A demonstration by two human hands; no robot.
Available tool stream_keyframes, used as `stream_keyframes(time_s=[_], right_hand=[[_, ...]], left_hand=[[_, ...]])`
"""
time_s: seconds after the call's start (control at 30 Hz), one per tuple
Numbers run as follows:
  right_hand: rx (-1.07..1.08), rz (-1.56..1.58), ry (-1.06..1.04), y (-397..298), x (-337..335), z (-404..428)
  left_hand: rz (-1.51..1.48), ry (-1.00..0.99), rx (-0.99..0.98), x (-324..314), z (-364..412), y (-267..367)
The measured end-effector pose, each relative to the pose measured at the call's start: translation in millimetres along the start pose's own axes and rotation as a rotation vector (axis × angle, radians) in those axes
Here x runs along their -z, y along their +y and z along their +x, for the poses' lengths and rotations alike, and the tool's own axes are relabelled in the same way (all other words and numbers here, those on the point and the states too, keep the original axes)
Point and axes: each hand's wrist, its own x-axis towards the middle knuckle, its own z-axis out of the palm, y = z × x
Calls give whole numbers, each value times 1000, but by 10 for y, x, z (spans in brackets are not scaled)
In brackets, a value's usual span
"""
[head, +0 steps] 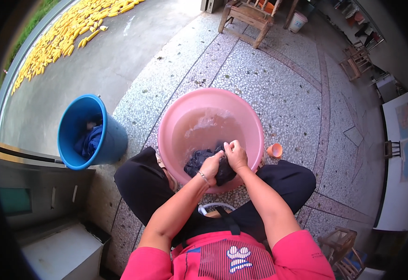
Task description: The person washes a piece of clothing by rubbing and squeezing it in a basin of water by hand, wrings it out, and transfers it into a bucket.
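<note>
A pink plastic basin point(170, 115) stands on the floor between my knees, holding cloudy brownish water point(211, 131) with some foam. At its near side lies a wet black garment point(200, 159), partly in the water. My left hand point(211, 166), with a bracelet at the wrist, is closed on the cloth. Close beside it, my right hand point(236, 154) pinches another part of the same garment. The fingertips of both hands nearly meet, and the cloth between them is partly hidden.
To the left stands a blue plastic bucket point(114, 140) with dark blue cloth point(90, 141) inside. A small orange cup point(275, 151) rests right of the basin. Wooden chairs point(247, 19) stand farther off on the terrazzo floor point(281, 91). Corn cobs point(71, 33) are spread over concrete at the upper left.
</note>
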Motion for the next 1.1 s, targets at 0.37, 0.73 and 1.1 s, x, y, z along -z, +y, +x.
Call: stream_keyframes(time_s=[0.37,0.73,1.1], right_hand=[[-109,733,-376,12,579,308],[-146,1126,-595,17,844,52],[514,424,-252,-865,114,-569]], left_hand=[[1787,551,-562,438,-86,455],[-245,-224,-146,427,-166,602],[-433,-280,-52,761,447,-67]])
